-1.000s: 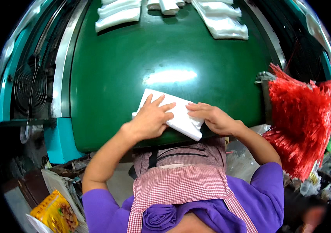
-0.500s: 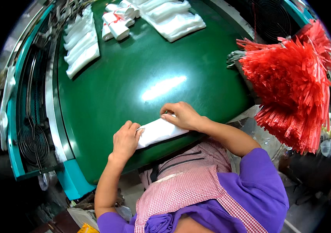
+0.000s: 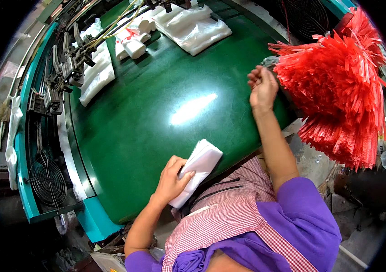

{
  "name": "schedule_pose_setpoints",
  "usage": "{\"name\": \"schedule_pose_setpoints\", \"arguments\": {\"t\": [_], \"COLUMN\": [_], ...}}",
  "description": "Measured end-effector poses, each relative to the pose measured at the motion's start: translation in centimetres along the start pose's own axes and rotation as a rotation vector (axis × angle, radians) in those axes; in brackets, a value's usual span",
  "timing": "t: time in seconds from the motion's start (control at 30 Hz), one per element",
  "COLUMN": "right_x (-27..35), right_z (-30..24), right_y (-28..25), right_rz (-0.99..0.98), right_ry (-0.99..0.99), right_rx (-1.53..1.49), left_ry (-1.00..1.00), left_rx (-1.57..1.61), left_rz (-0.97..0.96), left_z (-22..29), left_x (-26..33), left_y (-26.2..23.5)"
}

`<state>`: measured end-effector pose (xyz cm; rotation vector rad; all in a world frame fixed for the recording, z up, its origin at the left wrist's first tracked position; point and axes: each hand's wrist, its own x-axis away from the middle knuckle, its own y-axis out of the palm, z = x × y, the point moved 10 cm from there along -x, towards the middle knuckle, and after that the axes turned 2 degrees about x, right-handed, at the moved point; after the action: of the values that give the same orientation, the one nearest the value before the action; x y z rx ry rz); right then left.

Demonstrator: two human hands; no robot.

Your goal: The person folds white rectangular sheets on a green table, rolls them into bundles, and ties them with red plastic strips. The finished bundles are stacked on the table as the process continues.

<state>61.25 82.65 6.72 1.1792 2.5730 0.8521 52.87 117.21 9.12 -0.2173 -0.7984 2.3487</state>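
At the near edge of the green table (image 3: 134, 149), the left hand (image 3: 172, 180) is clamped on a folded white bundle (image 3: 203, 161), thumb on top, and as no tie shows around it, a loosened thumb could let the layers spring open or slip off. The bundle looks flat, narrow and smooth, its far end creased. Farther off, the right hand (image 3: 263, 93) curls beside red strips (image 3: 333, 86), whether pinching anything I cannot tell, with white bags (image 3: 206, 36) beyond.
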Motion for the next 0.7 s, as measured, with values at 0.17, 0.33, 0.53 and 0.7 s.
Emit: {"name": "schedule_pose_setpoints", "arguments": {"t": [0.17,0.33,0.53,0.7], "right_x": [7.9,-2.0,1.2,18.6], "right_z": [5.1,-2.0,0.5,10.0], "right_y": [5.0,0.3,1.6,9.7], "right_rz": [-0.269,-0.028,0.004,-0.884], "right_ry": [0.172,0.001,-0.062,0.418], "right_rx": [0.095,-0.316,-0.056,0.745], "left_ry": [-0.386,-0.421,-0.337,-0.314], "left_rx": [0.704,0.918,1.067,1.168], "left_rz": [0.172,0.239,0.247,0.118], "left_z": [-5.9,-7.3,-5.7,-4.6], "left_x": [6.1,7.0,4.5,4.5], "left_y": [-0.1,-0.5,-1.7,-2.1]}}
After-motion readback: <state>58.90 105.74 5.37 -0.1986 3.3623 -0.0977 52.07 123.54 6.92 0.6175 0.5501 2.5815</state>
